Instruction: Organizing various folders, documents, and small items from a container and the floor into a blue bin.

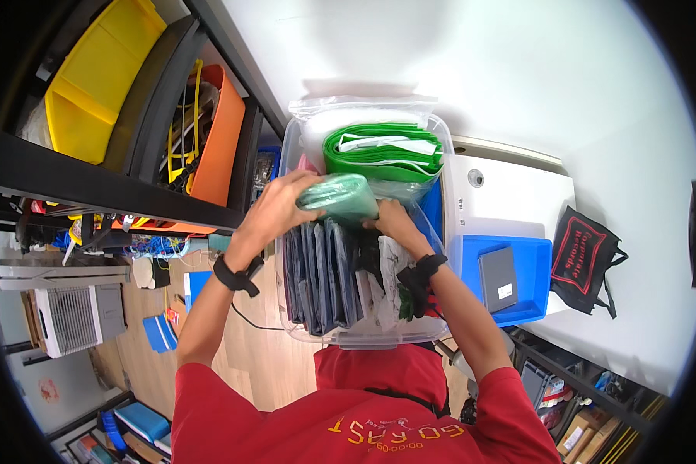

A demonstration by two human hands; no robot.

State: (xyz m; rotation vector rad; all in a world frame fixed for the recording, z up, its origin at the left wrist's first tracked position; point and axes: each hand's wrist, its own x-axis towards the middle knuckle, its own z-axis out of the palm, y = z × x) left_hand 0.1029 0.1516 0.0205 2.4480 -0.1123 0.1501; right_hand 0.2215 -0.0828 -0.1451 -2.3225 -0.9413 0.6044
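My left hand [275, 203] grips the left end of a folded, pale green plastic packet [342, 197]. At the packet's right end is my right hand [398, 225], its fingertips pressed against the edge. Both hands are over an uncovered clear plastic storage bin [362, 337]. Dark grey folded plastic packets [325, 278] stand upright in the near left part of the bin. White-grey plastic bags [391, 272] stand beside them, partly under my right forearm. Beyond the pale green packet rests a thick, bright green folded bundle [383, 151] with white strips, on clear plastic wrapping.
Right of the bin, a white cabinet [510, 191] carries a blue tray [536, 278] with a grey flat case [497, 278] inside. A black bag [583, 261] with writing lies beyond. A black metal shelf [110, 191] with an orange bin [223, 139] stands close on the left.
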